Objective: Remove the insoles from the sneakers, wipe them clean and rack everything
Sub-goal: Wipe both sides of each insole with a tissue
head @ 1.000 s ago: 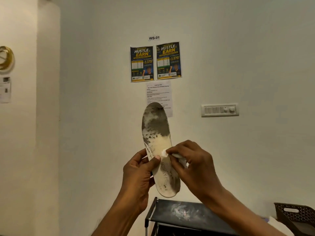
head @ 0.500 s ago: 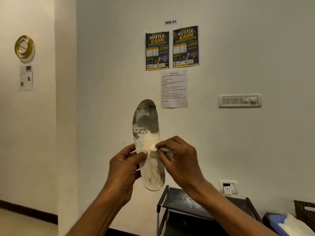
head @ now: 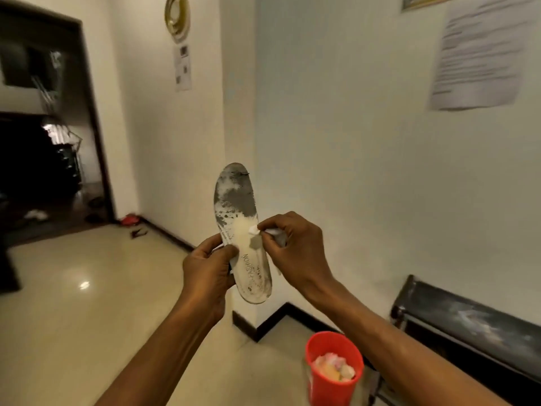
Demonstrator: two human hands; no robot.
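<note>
Mid-frame: left hand [head: 207, 271] grasps the long white foam insole [head: 234, 197], upright, out of its sneaker. Right hand [head: 295, 247] pinches a small white wipe wad [head: 254, 230] against its middle. Toe end is grey with grime, so wiping looks unfinished. Black metal rack [head: 468, 315] lower right; nothing racked yet.

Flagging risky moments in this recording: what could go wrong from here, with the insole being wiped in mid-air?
1. The left hand holds the insole only at one edge near its middle. Pressure from the right hand may bend it or push it out of the grip, onto the floor.
2. The wipe is a small pinched wad, and the toe end is dark with grime, so it may smear rather than clean.
</note>
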